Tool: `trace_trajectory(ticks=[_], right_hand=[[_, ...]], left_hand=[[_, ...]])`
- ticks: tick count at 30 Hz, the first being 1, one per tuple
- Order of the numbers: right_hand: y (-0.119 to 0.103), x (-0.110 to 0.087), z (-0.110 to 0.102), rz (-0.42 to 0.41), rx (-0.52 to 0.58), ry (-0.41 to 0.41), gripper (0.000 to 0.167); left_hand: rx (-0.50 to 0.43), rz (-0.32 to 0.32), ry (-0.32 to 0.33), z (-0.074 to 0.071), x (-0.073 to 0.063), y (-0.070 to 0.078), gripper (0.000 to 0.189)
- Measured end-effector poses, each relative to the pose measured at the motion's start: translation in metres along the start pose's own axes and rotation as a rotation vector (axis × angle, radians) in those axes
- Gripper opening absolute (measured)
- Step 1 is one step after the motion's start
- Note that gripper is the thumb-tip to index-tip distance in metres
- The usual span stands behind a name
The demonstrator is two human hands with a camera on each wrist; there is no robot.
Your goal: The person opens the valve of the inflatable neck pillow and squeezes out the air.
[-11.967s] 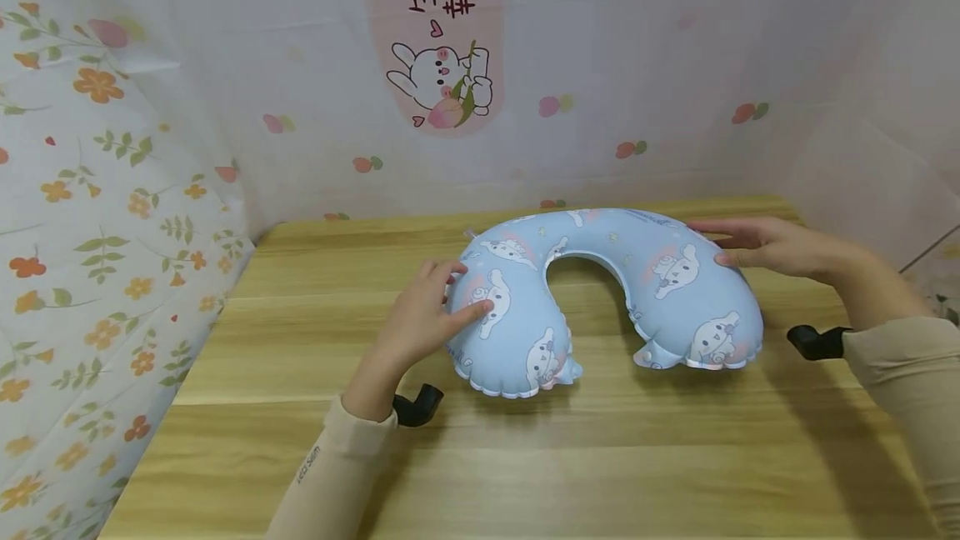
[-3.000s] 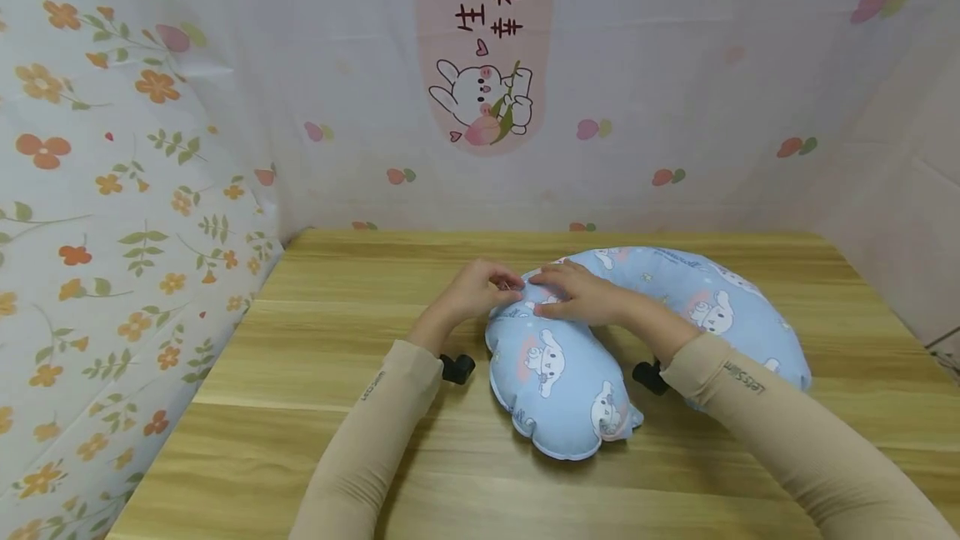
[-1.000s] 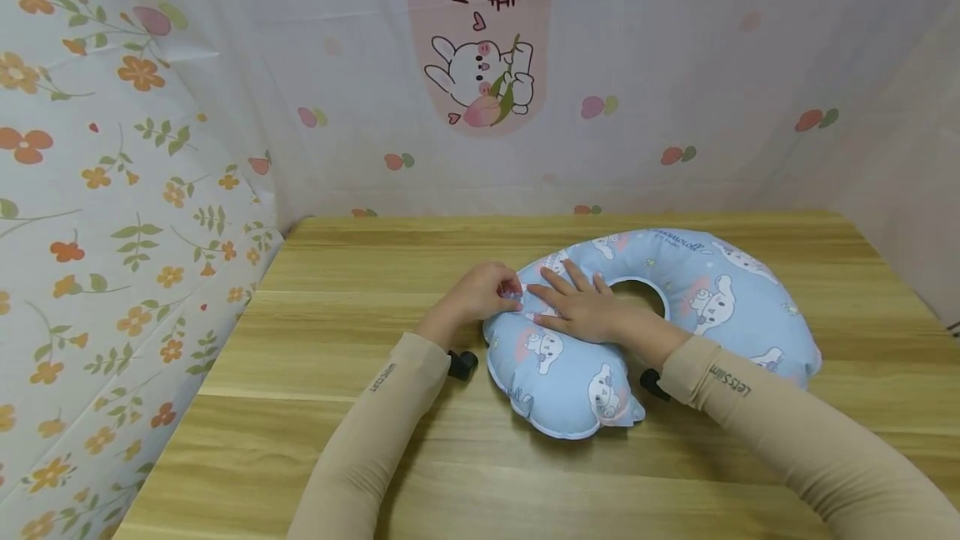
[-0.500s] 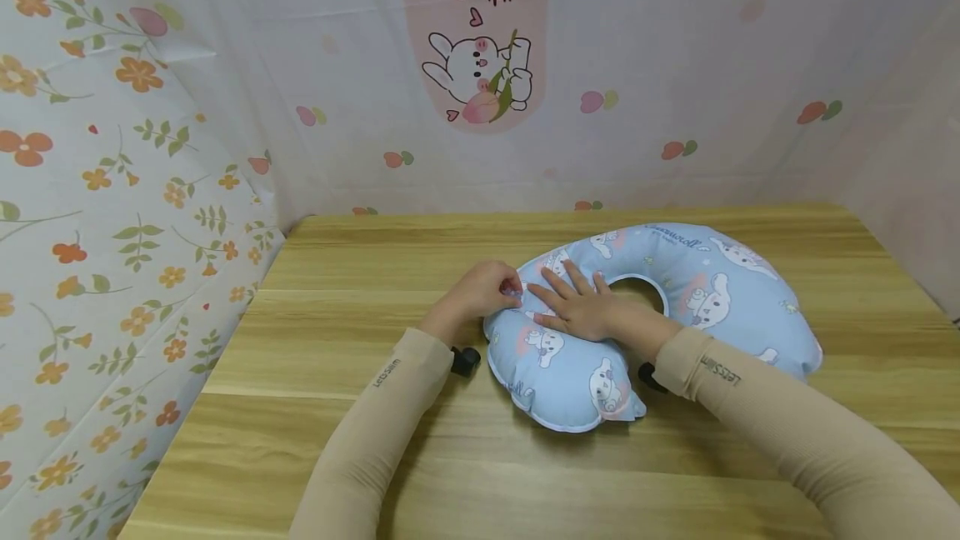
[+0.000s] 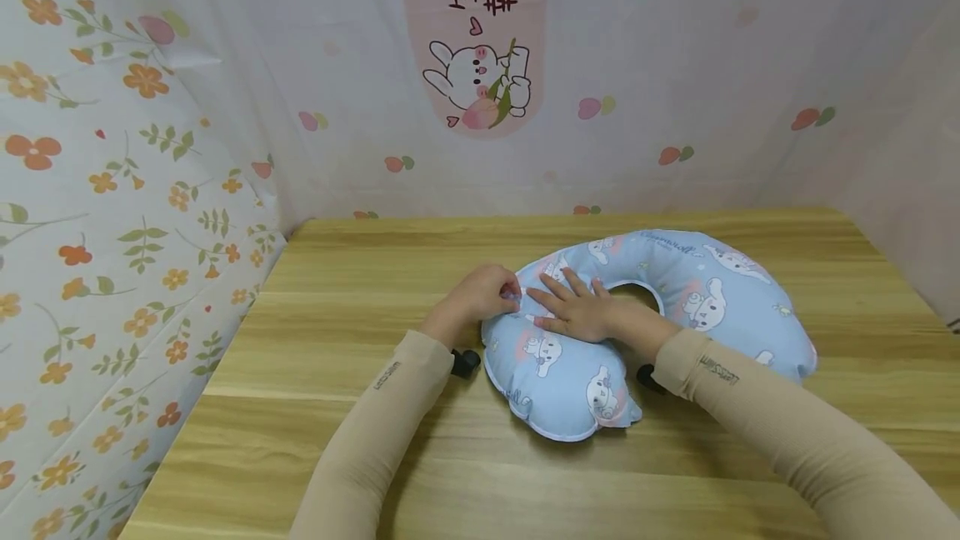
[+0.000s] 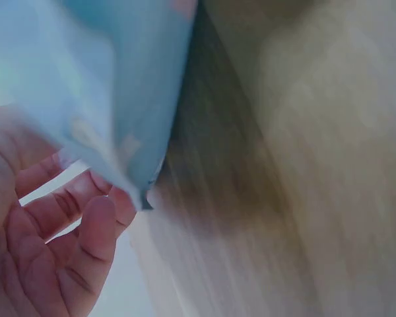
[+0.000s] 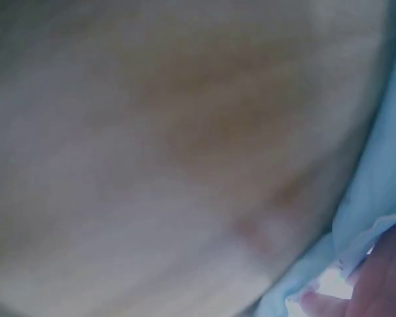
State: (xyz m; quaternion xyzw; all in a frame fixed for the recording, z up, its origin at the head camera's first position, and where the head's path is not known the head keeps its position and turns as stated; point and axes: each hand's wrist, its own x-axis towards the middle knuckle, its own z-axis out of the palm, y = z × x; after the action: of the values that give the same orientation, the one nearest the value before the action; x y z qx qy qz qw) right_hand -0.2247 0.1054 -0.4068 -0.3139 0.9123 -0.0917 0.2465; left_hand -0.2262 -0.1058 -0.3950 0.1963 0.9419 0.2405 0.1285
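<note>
A light-blue inflatable neck pillow (image 5: pixel 705 298) printed with white cartoon puppies lies on the table, its left arm creased and dented. At that arm's outer edge, my left hand (image 5: pixel 480 294) pinches the pillow between thumb and fingertips. Curled fingers of the left hand (image 6: pixel 86 244) show beside the pillow's edge (image 6: pixel 142 132) in the left wrist view. My right hand (image 5: pixel 581 307) presses on top of the dented part, fingers spread. The right wrist view catches only a bit of the right hand (image 7: pixel 386 277) and the blue pillow (image 7: pixel 383 165). Whatever lies inside the left-hand pinch is hidden.
The wooden table (image 5: pixel 315 407) reaches back to a pale curtain (image 5: pixel 637 40) with a rabbit print. A flowered curtain (image 5: pixel 135 273) hangs along the left side. Black camera mounts (image 5: pixel 465 363) stick out at both wrists.
From holding the pillow's two sides, both hands have come together at its left arm. The right hand has since spread and pressed down, and the pillow has creased there. Little has moved in the last second.
</note>
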Motion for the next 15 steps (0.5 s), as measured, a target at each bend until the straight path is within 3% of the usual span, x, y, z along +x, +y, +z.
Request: trace_trajectory(ticks=[5,12,15], right_hand=[[-0.009,-0.011,-0.01,-0.032,0.023,0.085,0.065],[-0.015,-0.009,-0.019,-0.105,-0.018,0.325,0.049],[-0.013,-0.006,-0.023,-0.134,0.002,0.339,0.045]], left_hand=[[-0.012,0.007,0.004,-0.002,-0.004,-0.001,0.011],[-0.041,-0.002,0.034,-0.001,-0.008,-0.002,0.016],[-0.044,-0.005,0.063,-0.001,-0.012,0.0,0.021]])
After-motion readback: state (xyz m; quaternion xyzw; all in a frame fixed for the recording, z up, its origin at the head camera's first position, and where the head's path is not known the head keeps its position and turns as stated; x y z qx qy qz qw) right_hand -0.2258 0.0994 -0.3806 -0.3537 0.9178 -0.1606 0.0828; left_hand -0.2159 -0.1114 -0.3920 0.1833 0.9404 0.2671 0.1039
